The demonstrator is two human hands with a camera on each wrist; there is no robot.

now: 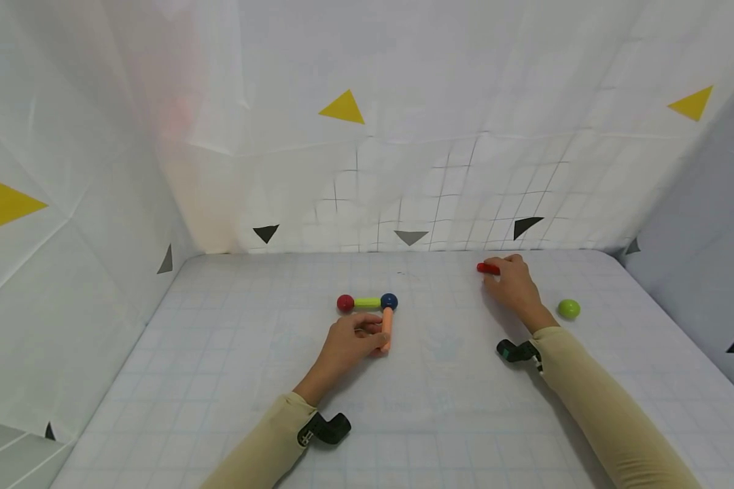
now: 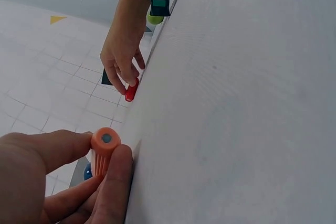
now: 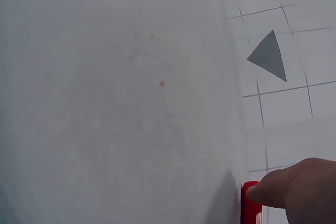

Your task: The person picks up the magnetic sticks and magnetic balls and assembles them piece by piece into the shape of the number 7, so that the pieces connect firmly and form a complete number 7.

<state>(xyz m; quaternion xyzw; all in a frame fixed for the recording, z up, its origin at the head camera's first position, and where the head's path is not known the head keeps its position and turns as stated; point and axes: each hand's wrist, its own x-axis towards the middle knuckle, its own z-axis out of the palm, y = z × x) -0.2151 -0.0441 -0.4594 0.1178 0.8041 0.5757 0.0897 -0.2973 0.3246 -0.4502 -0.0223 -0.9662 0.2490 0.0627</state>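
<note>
My left hand [image 1: 350, 341] pinches an orange magnetic rod [image 1: 387, 328] between thumb and fingers; a grey metal dot shows at its near end in the left wrist view. The rod's far end meets a dark blue ball [image 1: 389, 301]. From that ball a yellow-green rod [image 1: 367, 303] runs left to a dark red ball [image 1: 345, 303]. Toward the back right, my right hand [image 1: 514, 285] pinches a red rod [image 1: 488, 269], whose left end sticks out past the fingers. In the right wrist view the thumb lies on this red rod [image 3: 251, 205].
A green ball [image 1: 569, 309] lies on the table to the right of my right wrist. The white, faintly gridded table [image 1: 440, 407] is bounded by white sheet walls [image 1: 269, 170] at the back and sides, marked with yellow and dark triangles. Each wrist carries a small dark camera.
</note>
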